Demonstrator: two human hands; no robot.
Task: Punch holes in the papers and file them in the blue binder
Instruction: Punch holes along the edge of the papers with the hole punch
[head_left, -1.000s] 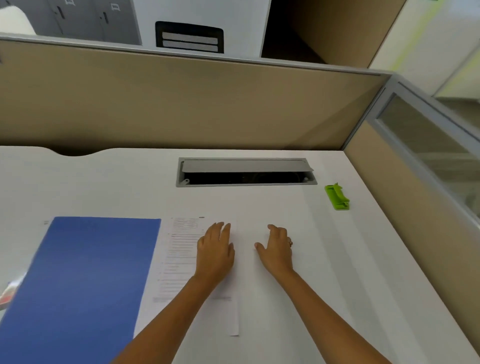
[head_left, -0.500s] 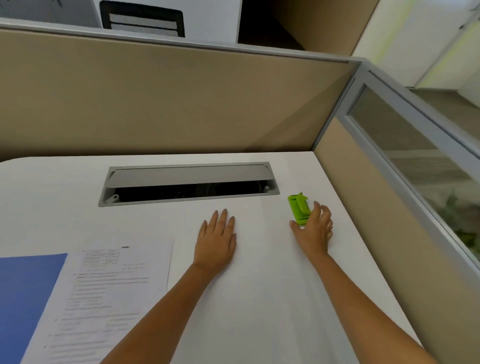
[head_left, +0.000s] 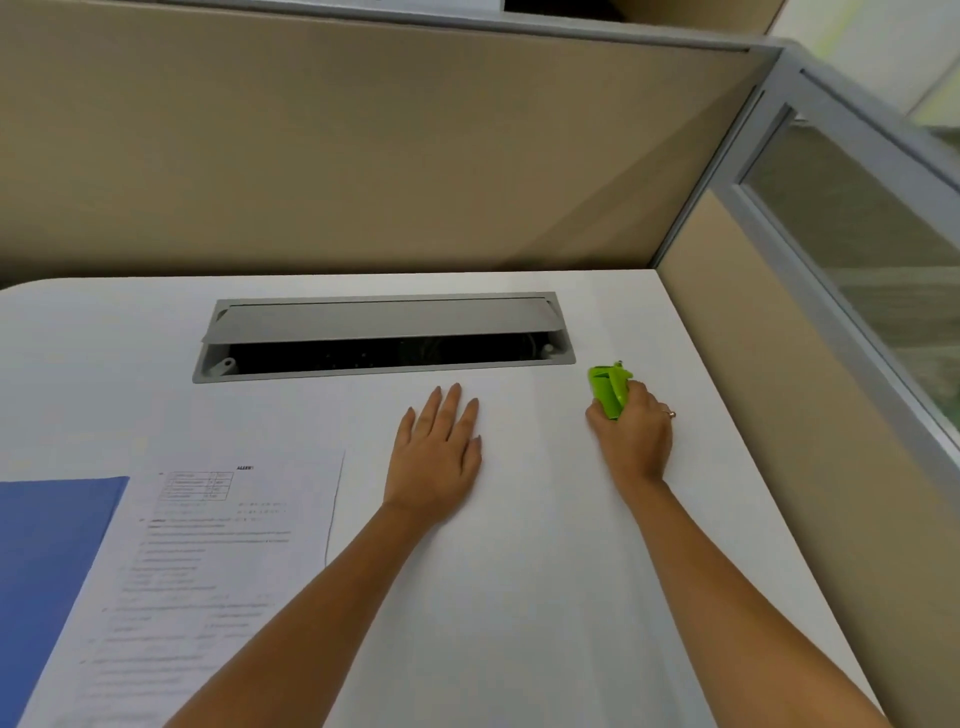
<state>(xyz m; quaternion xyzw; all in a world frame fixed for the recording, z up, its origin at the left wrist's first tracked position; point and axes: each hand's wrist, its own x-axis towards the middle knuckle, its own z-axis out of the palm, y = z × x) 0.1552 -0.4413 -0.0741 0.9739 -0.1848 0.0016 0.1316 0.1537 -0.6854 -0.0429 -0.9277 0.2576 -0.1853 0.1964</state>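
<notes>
- White surface is seen filling the lower half of the frame, bounded by beige partition panels across the top and down the right side.
- Grey cable tray is set into the surface at centre frame, its lid propped partly open over a dark slot.
- Printed papers are laid flat in the lower left, text side up, just right of the blue binder, which is cut off by the left edge; whether the two overlap cannot be told.
- Left hand is pressed flat on the surface at centre, palm down, fingers extended and slightly spread, with nothing held; it is near the papers' right edge but apart from them.
- Right hand is curled around the near end of the green hole punch, right of centre, just below the tray's right corner.
- Ring is worn on one finger of the right hand.
</notes>
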